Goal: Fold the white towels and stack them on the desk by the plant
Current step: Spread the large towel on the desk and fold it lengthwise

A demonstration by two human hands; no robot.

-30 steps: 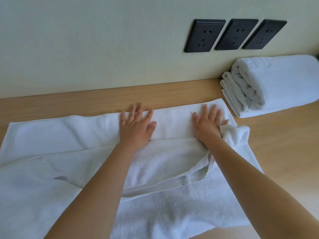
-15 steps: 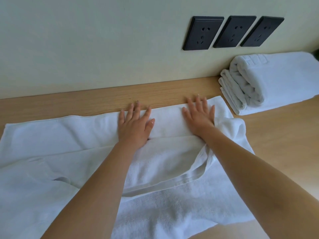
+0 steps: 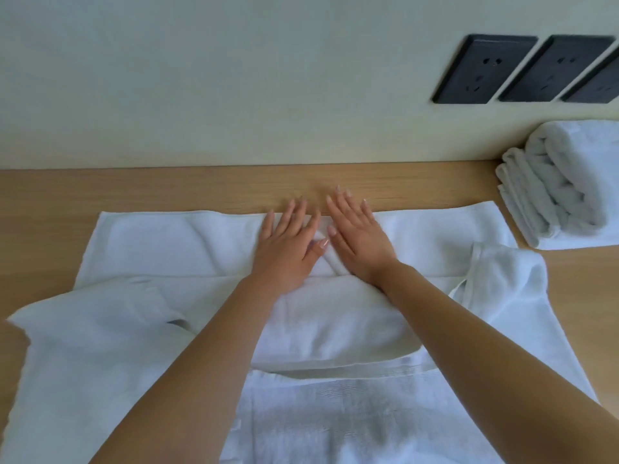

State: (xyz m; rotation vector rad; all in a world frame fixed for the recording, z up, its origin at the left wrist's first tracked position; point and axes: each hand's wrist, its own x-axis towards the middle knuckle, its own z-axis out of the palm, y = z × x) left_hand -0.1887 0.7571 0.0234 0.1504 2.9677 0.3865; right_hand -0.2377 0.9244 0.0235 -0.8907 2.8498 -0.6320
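Two bare hands lay flat on a white towel (image 3: 167, 242) spread across the wooden desk (image 3: 167, 185) through the middle and lower part of the frame. The left hand (image 3: 288, 242) and the right hand (image 3: 358, 236) sat side by side just above centre, fingers straight and pointing toward the wall (image 3: 234, 78), palms pressing the cloth and gripping nothing. Their thumbs nearly met, and a small ridge of towel rose between them. The right hand's fingertips reached past the towel's far edge, over bare wood.

The towel was only partly folded. One layer was doubled over beneath the forearms at centre, a loose flap stood bunched at the right, and a rumpled end lay at the lower left. Its near side ran off the bottom edge.

At the right edge of the frame a pile of folded white towels (image 3: 562, 195) rested on the desk against the wall, well apart from the hands and just beside the spread towel's far right corner. Three black sockets (image 3: 482, 70) sat on the wall at the upper right, the last one cut off by the frame
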